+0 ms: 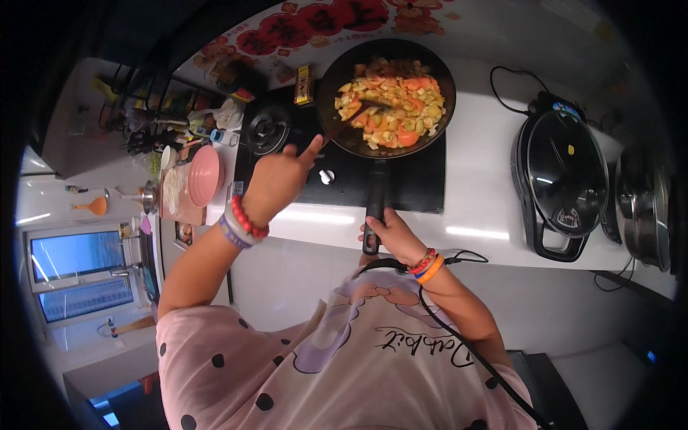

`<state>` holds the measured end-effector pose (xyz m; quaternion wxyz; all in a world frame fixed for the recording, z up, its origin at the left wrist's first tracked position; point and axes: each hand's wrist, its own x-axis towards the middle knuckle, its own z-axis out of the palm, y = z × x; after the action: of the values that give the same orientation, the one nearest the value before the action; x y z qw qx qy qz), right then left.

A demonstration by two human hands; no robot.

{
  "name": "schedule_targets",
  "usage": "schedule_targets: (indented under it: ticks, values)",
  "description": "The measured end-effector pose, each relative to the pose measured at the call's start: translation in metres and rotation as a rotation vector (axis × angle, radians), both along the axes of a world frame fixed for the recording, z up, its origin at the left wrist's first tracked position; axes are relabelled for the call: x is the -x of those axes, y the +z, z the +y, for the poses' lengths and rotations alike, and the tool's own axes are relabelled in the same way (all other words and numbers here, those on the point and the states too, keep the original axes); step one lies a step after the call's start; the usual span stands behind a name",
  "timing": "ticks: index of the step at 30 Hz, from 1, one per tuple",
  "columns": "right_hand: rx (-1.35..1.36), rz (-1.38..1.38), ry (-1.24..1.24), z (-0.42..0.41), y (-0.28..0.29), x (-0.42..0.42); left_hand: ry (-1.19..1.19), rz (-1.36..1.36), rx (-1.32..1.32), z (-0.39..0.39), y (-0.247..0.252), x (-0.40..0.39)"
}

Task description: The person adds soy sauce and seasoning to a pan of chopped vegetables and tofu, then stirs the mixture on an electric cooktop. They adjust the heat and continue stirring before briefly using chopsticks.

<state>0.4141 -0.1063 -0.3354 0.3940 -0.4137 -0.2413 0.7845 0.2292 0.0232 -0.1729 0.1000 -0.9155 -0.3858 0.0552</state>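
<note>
A dark frying pan [387, 153] sits on the black glass gas hob [414, 185], filled with chopped, cooked vegetables [398, 102] in orange, yellow and pale green. My left hand [285, 174] grips the thin handle of a dark spatula [346, 123] whose head rests among the pieces; its index finger extends along the handle. The pan's black handle [374, 199] points toward my body, and my right hand [392, 231] is closed around its end, thumb on top. Part of the right hand's fingers is hidden beneath the handle.
Left of the pan are an unused burner [267, 130], a yellow box [303, 86], a pink bowl [205, 176] and a cutting board [185, 207] with pale shreds. An electric griddle [567, 172] with a glass lid stands right, beside a steel pot [642, 209]. A black cable crosses my shirt.
</note>
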Motion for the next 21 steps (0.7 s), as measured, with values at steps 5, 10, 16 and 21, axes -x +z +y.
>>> schedule_targets:
  ticks: [5, 10, 16, 21]
  values:
    - [-0.013, 0.007, -0.036, 0.001, 0.001, -0.004, 0.022, -0.008, 0.094, -0.002, 0.028, 0.003]
    - [-0.007, 0.01, -0.044, 0.0, 0.0, -0.002, -0.002, -0.175, 0.037, 0.042, 0.048, -0.017]
    - [0.017, -0.004, -0.06, -0.001, 0.003, 0.001, 0.02, -0.248, 0.128, 0.112, 0.009, -0.046]
    - [0.005, -0.017, -0.076, -0.003, 0.004, 0.001, -0.078, -0.262, 0.272, 0.118, 0.006, -0.052]
